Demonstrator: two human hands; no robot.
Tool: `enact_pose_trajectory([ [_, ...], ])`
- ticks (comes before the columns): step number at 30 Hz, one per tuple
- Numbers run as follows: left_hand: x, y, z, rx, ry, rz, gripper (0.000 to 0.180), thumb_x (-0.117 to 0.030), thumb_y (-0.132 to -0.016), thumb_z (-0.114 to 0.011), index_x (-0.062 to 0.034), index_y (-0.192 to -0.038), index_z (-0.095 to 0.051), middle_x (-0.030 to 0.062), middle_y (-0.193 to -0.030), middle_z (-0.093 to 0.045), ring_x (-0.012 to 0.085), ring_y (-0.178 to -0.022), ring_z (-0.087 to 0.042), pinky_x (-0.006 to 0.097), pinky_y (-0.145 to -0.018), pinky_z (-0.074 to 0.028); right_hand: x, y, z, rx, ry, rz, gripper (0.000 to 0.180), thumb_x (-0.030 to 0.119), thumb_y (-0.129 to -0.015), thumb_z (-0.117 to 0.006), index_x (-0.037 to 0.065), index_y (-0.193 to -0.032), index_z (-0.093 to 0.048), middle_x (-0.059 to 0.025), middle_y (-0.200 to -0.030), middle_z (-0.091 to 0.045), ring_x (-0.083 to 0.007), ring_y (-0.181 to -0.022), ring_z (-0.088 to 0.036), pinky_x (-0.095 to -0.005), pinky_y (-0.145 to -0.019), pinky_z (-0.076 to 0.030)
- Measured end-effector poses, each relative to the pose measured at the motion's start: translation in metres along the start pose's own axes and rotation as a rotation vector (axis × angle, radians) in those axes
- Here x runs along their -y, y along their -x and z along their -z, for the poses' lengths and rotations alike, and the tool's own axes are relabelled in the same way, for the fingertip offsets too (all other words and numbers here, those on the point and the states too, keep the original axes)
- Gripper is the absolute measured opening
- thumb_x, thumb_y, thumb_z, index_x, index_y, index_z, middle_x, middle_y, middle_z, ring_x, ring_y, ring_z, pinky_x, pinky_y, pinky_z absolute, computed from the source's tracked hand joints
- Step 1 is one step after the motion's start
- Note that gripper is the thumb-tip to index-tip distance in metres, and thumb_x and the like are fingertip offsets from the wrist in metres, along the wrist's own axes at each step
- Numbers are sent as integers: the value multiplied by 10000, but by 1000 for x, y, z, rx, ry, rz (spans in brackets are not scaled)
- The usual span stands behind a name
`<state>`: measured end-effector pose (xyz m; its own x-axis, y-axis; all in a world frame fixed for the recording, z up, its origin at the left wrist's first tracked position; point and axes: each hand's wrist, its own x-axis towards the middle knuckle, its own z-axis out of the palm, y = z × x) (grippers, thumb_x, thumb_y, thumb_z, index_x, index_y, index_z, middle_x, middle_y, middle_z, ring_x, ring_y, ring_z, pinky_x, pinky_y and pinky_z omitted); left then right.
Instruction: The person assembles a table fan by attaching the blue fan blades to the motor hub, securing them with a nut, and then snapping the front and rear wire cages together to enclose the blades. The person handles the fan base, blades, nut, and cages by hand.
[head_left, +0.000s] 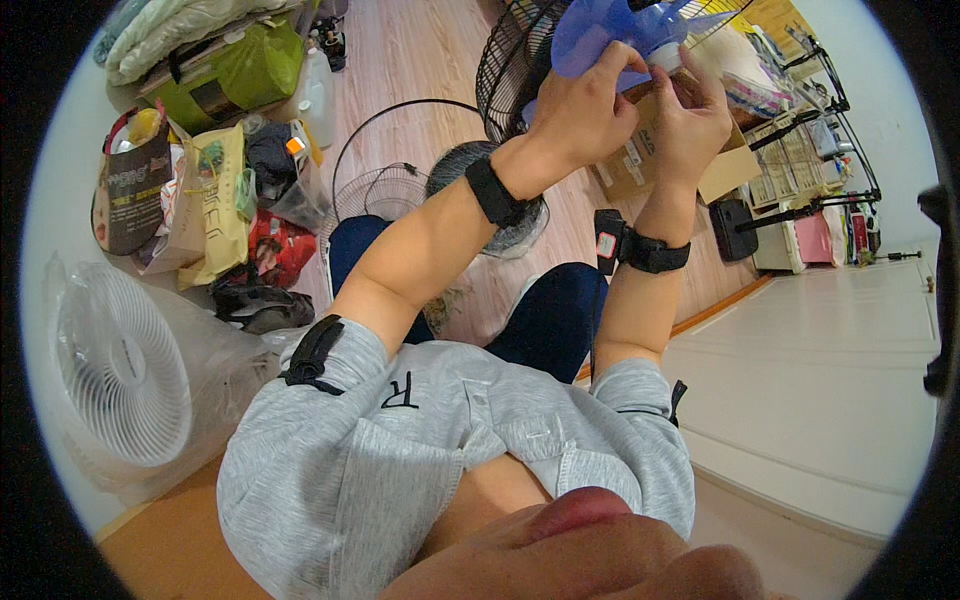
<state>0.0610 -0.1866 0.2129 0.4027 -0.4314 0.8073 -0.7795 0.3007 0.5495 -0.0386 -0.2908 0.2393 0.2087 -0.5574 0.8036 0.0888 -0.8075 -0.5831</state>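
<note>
At the top of the head view, blue translucent fan blades [582,38] stand in front of a black wire fan guard [500,85]. A small white cap [665,57] sits at the middle of the blades. My left hand [588,112] is closed, its thumb and index finger pinching near the lower edge of the blades. Bent around the white cap are the fingers of my right hand [692,125], with the thumb just below it. The fan's lower parts are partly hidden behind my hands.
A loose wire guard [385,185] and a dark round fan base [468,165] lie on the floor near my knees. An open cardboard box [640,165] stands behind my right hand. Bags [215,190] and a plastic-wrapped white fan [125,365] crowd the left; shelving [800,160] lines the right.
</note>
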Motion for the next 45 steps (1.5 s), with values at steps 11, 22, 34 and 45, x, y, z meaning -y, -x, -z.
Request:
enact_pose_trajectory([
  [11, -7, 4, -4, -27, 12, 18, 375, -69, -805, -650, -166, -1163, -593, 171, -975, -683, 411, -839, -677, 515, -696, -552, -6, 6, -6, -85, -257, -122, 298, 41, -940, -746, -48, -1208, -651, -128, -1248, -659, -169, -1103, -653, -283, -899, -556],
  [22, -7, 10, -10, -82, 50, 37, 379, -6, -780, -639, -163, -1122, -592, 159, -1175, -639, 401, -977, -655, 497, -852, -544, -3, 5, 10, 50, -208, -219, 460, -6, -913, -746, -49, -1336, -570, -150, -1199, -677, -207, -1048, -674, -319, -903, -554],
  [34, -2, 11, -9, -9, 7, -1, 361, -29, -769, -665, -120, -1113, -604, 168, -1245, -598, 405, -1124, -580, 488, -906, -494, 6, 11, -1, -105, -149, -111, 294, -15, -966, -650, -59, -1256, -643, -185, -1228, -695, -230, -1082, -681, -339, -957, -550],
  [45, -9, 15, -11, -10, 90, 49, 407, -9, -785, -654, -172, -1149, -572, 146, -1075, -638, 371, -1006, -654, 463, -856, -548, 2, 14, -4, -259, -84, -110, 246, 71, -991, -677, -46, -1204, -639, -151, -1190, -693, -209, -1057, -667, -334, -937, -543],
])
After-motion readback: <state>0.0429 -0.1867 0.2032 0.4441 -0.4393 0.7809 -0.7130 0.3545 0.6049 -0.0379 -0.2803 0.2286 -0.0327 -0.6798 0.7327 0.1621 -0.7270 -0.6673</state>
